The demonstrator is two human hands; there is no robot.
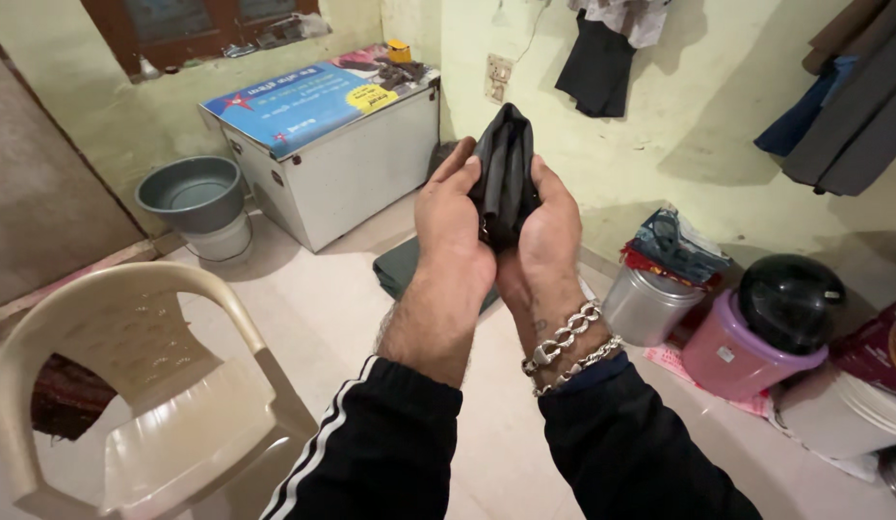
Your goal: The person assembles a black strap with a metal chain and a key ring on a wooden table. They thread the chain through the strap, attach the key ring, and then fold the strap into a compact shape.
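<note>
Both my hands are raised in front of me, pressed together around a folded black cloth (506, 169). My left hand (453, 226) grips its left side with the thumb over the top. My right hand (549, 231), with silver chain bracelets on the wrist, grips its right side. The top of the cloth sticks up above my fingers; its lower part is hidden between my palms. I wear black sleeves with white stripes.
A cream plastic chair (130, 385) stands at lower left. A white chest box (332, 144) and a grey tub (193, 197) sit at the back. A steel can (645, 308), a pink bucket (732, 351) with a black lid and hanging clothes (853, 106) line the right wall. A dark mat (400, 265) lies on the floor.
</note>
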